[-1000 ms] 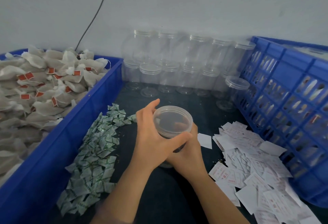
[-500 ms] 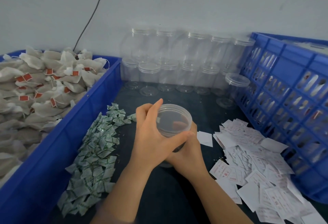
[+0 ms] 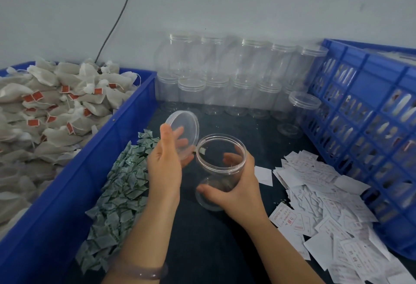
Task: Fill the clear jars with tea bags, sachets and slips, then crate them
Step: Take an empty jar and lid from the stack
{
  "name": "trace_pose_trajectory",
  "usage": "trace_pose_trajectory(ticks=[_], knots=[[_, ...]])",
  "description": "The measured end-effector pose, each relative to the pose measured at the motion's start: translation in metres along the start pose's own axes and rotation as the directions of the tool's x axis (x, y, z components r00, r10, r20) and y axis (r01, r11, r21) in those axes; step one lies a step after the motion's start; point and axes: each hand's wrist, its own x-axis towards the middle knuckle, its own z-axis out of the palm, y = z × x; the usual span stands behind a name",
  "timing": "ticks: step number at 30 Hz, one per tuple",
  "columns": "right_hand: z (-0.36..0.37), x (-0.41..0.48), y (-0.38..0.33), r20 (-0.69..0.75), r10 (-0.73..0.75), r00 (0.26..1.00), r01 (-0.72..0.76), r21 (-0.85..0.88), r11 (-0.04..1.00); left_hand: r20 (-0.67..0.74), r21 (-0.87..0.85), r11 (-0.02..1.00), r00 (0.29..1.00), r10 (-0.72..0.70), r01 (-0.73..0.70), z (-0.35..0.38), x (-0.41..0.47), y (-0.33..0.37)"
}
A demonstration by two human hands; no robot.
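Observation:
My right hand (image 3: 234, 184) grips an empty clear jar (image 3: 219, 160) standing on the dark table, its mouth uncovered. My left hand (image 3: 166, 162) holds the jar's clear lid (image 3: 183, 126) tilted up just left of the rim. Tea bags (image 3: 51, 108) with red tags fill a blue bin (image 3: 126, 130) on the left. Green sachets (image 3: 121, 184) lie in a strip beside that bin. White paper slips (image 3: 324, 205) are heaped on the right.
Several lidded empty jars (image 3: 236, 76) stand stacked against the back wall, one (image 3: 299, 112) apart near the blue slotted crate (image 3: 369, 130) on the right. A black cable (image 3: 117, 20) runs down the wall.
The lid was on the jar under my left hand; now it is off and lifted to the left. My right hand still holds the jar body.

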Motion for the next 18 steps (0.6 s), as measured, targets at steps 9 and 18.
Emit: trace_pose_trajectory(ticks=[9,18], knots=[[-0.018,-0.005,0.028,-0.067,0.028,0.997,-0.021,0.094,0.995,-0.056,0.597,0.799,0.997,-0.045,0.069,-0.014,0.022,-0.038],[-0.017,-0.006,0.021,-0.038,0.016,0.999,-0.012,0.116,0.993,0.202,0.395,0.893,0.968,0.146,-0.218,-0.006,-0.005,-0.015]])
